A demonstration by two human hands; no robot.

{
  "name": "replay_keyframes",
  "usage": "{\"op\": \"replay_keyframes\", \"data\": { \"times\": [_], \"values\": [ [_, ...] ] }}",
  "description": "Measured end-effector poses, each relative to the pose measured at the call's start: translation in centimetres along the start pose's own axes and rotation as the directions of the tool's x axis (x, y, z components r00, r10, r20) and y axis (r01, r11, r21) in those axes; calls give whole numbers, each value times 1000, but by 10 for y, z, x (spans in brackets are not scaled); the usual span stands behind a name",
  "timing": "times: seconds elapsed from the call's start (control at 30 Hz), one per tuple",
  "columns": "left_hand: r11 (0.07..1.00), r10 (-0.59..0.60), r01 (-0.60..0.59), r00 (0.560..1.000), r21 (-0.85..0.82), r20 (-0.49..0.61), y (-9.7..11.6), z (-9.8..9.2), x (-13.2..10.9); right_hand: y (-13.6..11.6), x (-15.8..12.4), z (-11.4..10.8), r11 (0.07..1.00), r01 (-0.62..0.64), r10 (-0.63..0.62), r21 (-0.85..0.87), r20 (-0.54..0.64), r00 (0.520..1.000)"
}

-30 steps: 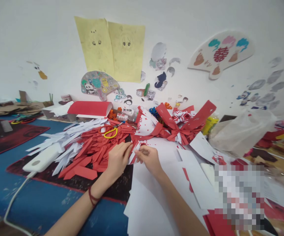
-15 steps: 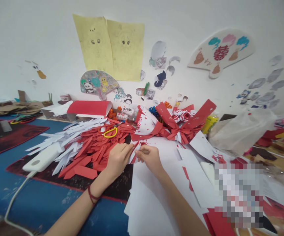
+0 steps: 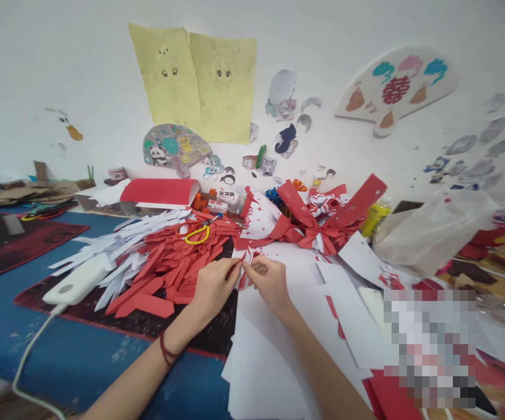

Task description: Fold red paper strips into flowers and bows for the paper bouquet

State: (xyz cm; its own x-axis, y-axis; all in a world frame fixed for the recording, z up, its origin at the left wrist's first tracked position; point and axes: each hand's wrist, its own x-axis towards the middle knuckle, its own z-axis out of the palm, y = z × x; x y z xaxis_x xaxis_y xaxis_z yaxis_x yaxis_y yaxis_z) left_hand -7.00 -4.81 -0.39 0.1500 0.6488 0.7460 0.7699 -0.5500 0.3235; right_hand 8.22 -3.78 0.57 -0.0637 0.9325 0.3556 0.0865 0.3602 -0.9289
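Observation:
My left hand (image 3: 212, 286) and my right hand (image 3: 270, 281) meet over the table's middle, both pinching a small folded red-and-white paper piece (image 3: 244, 263) held between their fingertips. A red cord circles my left wrist. Left of the hands lies a heap of red paper strips (image 3: 169, 268) with white paper strips (image 3: 116, 248) beside it. Under my right forearm lie white paper sheets (image 3: 279, 326). Yellow-handled scissors (image 3: 197, 234) rest on the red heap beyond my left hand.
Red-and-white paper bows (image 3: 322, 219) sit behind the hands. A white power bank (image 3: 77, 281) with its cable lies at the left on the blue table (image 3: 81, 361). A red box (image 3: 160, 192), a plastic bag (image 3: 431, 233) and a yellow bottle (image 3: 375, 217) stand further back.
The hands have drawn slightly closer together and raised the small paper piece a little; the rest of the table is unchanged.

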Motion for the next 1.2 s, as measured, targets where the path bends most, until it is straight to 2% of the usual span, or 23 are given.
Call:
{"op": "replay_keyframes", "data": {
  "times": [0.13,0.23,0.43,0.63,0.73,0.8,0.87,0.93,1.0,1.03,1.1,1.2],
  "values": [
    [995,-91,92,996,39,-21,4,1,2,1,-2,1,1000,-9,9,-2,24,1000],
    [992,-110,110,994,55,4,5,2,5,2,-2,2,1000,-13,13,6,45,999],
    [994,30,-36,998,100,63,4,1,0,3,0,2,999,-33,34,33,-30,999],
    [999,38,-40,998,34,51,8,7,-8,2,-2,2,1000,1,-1,5,-136,991],
    [985,138,-141,990,98,42,10,11,-13,1,-4,4,1000,-2,7,25,-190,982],
    [966,204,-213,976,144,74,12,11,-14,1,-5,5,997,-6,20,71,-204,979],
    [968,209,-219,974,121,91,15,9,-12,1,-4,4,992,-8,32,123,-193,981],
    [993,121,-119,990,-20,69,16,5,-6,0,-2,3,986,-19,45,163,-159,986],
    [967,-46,62,997,-246,67,14,0,2,-1,0,1,981,-30,48,190,-94,994],
    [920,-135,160,986,-359,93,12,-1,5,-1,1,0,980,-31,43,198,-57,997],
    [761,-287,338,941,-554,179,8,-2,10,-2,2,-1,979,-30,30,204,3,1000],
    [498,-387,522,849,-692,361,2,0,11,-1,1,-1,981,-27,22,192,28,999]
  ]
}}
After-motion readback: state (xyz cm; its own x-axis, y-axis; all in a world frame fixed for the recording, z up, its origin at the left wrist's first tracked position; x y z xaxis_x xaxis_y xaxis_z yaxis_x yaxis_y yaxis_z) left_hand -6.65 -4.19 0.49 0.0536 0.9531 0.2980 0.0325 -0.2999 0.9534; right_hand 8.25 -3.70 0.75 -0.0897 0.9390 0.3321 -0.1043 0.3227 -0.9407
